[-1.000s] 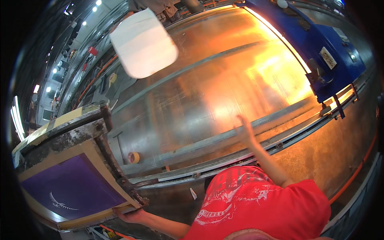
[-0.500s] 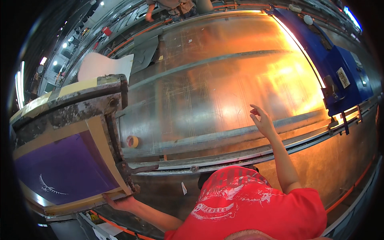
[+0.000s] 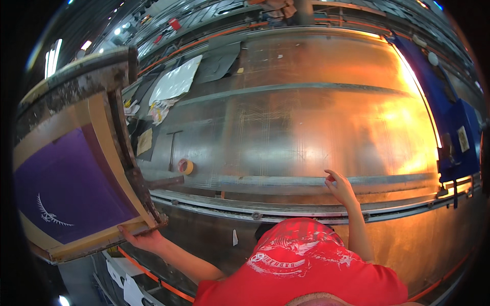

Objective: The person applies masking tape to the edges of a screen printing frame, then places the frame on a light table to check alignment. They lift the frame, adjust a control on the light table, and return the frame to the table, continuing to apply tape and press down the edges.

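Note:
My left hand (image 3: 143,236) grips the lower edge of a screen frame (image 3: 117,132) at the left, raised at a tilt. Its purple mesh (image 3: 64,178) has tan tape borders and a white feather-like design. My right hand (image 3: 337,183) is open, fingers loosely curled and apart, over the near metal rail (image 3: 270,181) of a long metal table (image 3: 270,132), holding nothing. A yellow tape roll (image 3: 186,166) and a thin T-shaped rod (image 3: 170,153) lie on the table just right of the frame.
A blue machine (image 3: 457,143) with a glowing orange strip stands at the right. Grey sheets (image 3: 217,61), a white sheet (image 3: 173,79) and scraps lie at the table's far left. A co-worker (image 3: 278,11) is partly visible beyond the table. A guide track (image 3: 306,214) runs along the near edge.
The screen frame has shifted left relative to the table. My right hand has come down toward the near rail. The pale board seen aloft earlier is no longer visible. The whole view has shifted.

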{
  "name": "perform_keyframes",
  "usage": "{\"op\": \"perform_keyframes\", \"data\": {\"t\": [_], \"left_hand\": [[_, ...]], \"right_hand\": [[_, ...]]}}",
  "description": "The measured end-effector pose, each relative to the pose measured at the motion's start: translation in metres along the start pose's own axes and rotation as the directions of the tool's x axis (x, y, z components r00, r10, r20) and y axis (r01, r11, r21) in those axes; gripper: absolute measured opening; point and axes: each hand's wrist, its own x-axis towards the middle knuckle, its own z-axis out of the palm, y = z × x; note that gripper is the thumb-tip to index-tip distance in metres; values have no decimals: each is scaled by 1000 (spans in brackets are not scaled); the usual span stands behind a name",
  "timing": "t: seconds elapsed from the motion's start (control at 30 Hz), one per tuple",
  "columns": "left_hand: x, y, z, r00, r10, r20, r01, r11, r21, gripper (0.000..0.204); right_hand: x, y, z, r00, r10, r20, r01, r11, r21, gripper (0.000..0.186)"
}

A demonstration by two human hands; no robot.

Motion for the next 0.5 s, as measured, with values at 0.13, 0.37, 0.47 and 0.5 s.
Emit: {"op": "perform_keyframes", "data": {"t": [0.13,0.37,0.47,0.5], "left_hand": [[4,-6,-11,996,-4,-85,8,999,39,66],[4,-11,-21,992,-114,53,108,988,108,74],[19,-32,-50,946,-288,145,248,937,244,75],[22,-36,-61,922,-349,166,291,910,297,75]], "right_hand": [[0,7,6,1000,17,14,-16,999,-32,39],[41,-7,-10,998,-11,-57,24,970,240,38],[57,-36,-20,993,-121,12,78,714,696,54],[56,-60,-32,982,-174,77,50,627,778,61]]}}
